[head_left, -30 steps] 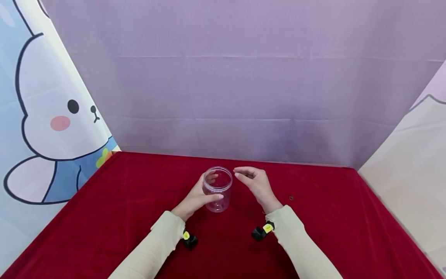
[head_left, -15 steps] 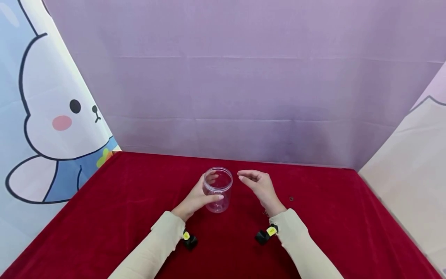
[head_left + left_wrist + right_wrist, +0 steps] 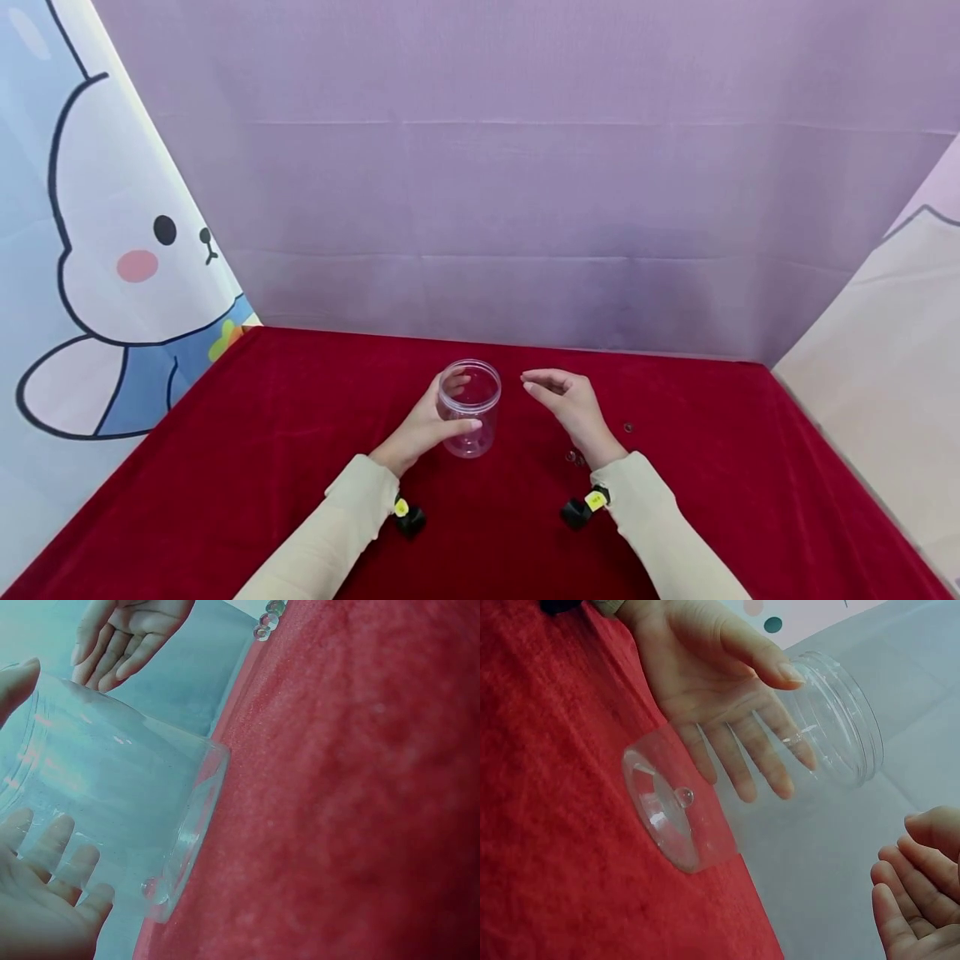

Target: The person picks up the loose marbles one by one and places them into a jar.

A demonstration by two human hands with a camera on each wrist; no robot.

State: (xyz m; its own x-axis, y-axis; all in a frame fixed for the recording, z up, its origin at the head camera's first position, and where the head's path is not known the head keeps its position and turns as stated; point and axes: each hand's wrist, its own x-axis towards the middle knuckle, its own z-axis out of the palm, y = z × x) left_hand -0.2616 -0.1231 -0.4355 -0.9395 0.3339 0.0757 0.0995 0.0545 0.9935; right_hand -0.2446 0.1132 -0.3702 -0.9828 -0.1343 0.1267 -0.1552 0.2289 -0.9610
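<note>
A clear plastic jar (image 3: 468, 417) with no lid stands upright on the red cloth. My left hand (image 3: 427, 421) grips its side, thumb in front and fingers behind the wall. One clear marble (image 3: 684, 796) lies inside at the bottom, visible in both wrist views. My right hand (image 3: 573, 408) hovers to the right of the rim, fingers loosely bent and nothing in them. Several small clear marbles (image 3: 268, 620) lie on the cloth around the right wrist, partly hidden by it in the head view.
A single marble (image 3: 628, 427) lies farther right on the red cloth (image 3: 712, 475). Behind the table hangs a purple curtain (image 3: 487, 183), with a rabbit-print sheet (image 3: 112, 250) at the left and a pale sheet (image 3: 892, 333) at the right.
My right hand has drawn away from the jar's rim to the right and slightly down, uncovering marbles near its wrist. The left hand and jar have stayed put.
</note>
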